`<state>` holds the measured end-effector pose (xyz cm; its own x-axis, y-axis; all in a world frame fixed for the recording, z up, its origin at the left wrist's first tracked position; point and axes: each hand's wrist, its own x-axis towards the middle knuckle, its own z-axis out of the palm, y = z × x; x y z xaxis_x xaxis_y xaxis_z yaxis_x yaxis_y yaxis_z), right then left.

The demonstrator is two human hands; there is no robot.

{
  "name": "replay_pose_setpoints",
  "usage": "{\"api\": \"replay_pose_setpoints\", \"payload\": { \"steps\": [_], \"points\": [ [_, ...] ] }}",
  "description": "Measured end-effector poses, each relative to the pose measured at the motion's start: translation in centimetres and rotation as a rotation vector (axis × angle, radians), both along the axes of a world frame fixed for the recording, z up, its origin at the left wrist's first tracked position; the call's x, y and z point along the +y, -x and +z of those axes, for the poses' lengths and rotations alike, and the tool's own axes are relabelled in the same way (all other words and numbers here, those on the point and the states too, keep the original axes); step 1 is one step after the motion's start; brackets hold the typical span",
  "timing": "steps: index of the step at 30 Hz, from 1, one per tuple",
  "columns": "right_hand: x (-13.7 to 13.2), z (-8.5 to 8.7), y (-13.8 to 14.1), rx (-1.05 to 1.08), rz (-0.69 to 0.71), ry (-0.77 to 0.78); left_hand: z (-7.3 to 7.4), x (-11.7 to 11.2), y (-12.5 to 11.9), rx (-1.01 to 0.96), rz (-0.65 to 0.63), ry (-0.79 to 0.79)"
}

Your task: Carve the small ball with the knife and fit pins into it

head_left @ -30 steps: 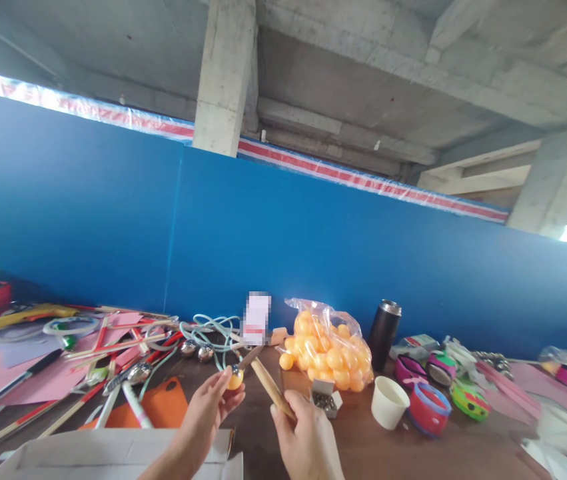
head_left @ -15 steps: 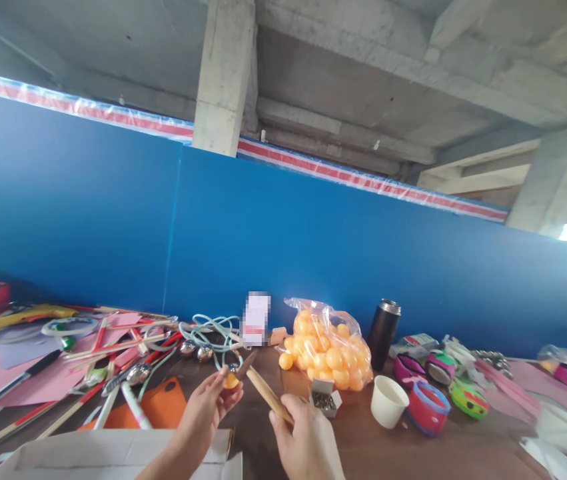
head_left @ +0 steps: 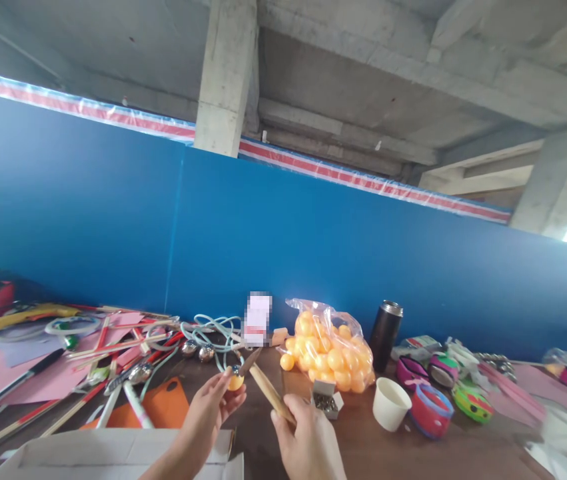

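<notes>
My left hand [head_left: 216, 400] pinches an orange ping-pong ball [head_left: 236, 383] between thumb and fingers. My right hand [head_left: 310, 430] is closed around the wooden handle of a knife [head_left: 270, 392]. The dark pointed blade [head_left: 252, 361] slants up and left, with its lower side close to the ball. Whether blade and ball touch, I cannot tell. A shiny metal ball seems to lie just behind the orange one. Beyond my right hand, a clear bag of orange balls [head_left: 336, 360] stands on the dark table, with a loose orange ball [head_left: 287, 362] at its left.
A small open box of metal bits [head_left: 324, 400], a cream paper cup [head_left: 392, 405] and a black thermos [head_left: 386, 333] stand to the right, near colourful wristbands [head_left: 432, 408]. Leftward lie sticks, cords [head_left: 218, 327] and an orange sheet [head_left: 168, 403]. Cardboard [head_left: 113, 453] sits in front; a blue partition [head_left: 283, 233] rises behind.
The ball in my left hand has turned or shifted slightly, and more of its orange surface shows. The knife stays close beside it. The whole view has drifted by a few pixels.
</notes>
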<state>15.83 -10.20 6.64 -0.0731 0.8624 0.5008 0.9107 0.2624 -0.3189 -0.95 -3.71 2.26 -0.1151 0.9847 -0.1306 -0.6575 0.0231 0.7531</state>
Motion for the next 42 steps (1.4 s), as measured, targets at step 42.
{"api": "replay_pose_setpoints", "payload": {
  "steps": [42],
  "points": [
    [2.2,7.2,0.2,1.092,0.340,-0.149,-0.6,-0.3,-0.2,0.138,-0.033,-0.037]
  ]
}}
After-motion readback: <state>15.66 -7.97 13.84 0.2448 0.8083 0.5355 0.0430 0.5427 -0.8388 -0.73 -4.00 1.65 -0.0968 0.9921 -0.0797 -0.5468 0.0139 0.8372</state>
